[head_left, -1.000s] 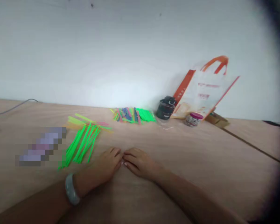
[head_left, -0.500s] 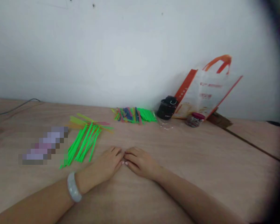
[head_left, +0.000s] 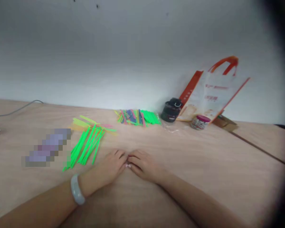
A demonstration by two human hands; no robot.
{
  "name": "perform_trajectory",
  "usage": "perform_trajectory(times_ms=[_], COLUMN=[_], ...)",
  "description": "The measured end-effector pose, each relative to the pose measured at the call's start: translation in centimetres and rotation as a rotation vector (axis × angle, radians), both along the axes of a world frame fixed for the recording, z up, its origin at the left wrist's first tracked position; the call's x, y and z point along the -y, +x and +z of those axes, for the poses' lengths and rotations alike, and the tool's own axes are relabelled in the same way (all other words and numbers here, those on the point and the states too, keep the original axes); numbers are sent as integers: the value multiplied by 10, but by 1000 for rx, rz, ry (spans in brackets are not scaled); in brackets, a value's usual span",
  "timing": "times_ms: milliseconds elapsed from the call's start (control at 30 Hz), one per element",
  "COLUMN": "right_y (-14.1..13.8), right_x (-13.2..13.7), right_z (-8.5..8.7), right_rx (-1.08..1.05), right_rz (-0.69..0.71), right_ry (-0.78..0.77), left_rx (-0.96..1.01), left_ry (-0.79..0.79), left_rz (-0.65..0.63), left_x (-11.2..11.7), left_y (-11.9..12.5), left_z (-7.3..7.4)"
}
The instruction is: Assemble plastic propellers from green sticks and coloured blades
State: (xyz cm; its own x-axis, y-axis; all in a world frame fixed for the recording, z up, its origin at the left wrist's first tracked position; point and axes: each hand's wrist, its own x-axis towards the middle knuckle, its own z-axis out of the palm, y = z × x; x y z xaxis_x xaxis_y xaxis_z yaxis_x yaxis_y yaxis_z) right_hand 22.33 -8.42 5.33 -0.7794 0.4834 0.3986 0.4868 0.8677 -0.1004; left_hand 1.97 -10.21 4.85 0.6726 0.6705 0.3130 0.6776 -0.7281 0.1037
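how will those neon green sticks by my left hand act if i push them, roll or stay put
The thin neon green plastic sticks probably weigh very little, since they are so slender, and would likely scatter when pushed because they lie loose and unbound. They look straight, so they are probably fairly stiff. They may roll if round, but the view cannot settle their cross-section.

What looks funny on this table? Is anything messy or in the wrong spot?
The thin green sticks lie loose and crisscrossed on the wooden table, near the left hand. Beside them, a blocky pixelated patch hides whatever is there, which looks odd.
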Motion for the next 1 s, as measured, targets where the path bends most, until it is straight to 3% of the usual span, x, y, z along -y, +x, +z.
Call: perform_trajectory(times_ms=[500,767,867,1000], right_y=[0,3,5,6], right_x=[-1,-3,-2,-1], right_z=[5,4,4,6], right_rx=[-36,-43,-32,-34], right_rz=[7,19,13,16], right_ry=[-24,-41,-55,-60], left_rx=[2,29,46,128], left_ry=[-31,-24,53,237], left_rz=[1,1,115,512], left_x=[-1,-3,-10,-34], left_y=[-1,3,-6,-45], left_z=[9,5,18,46])
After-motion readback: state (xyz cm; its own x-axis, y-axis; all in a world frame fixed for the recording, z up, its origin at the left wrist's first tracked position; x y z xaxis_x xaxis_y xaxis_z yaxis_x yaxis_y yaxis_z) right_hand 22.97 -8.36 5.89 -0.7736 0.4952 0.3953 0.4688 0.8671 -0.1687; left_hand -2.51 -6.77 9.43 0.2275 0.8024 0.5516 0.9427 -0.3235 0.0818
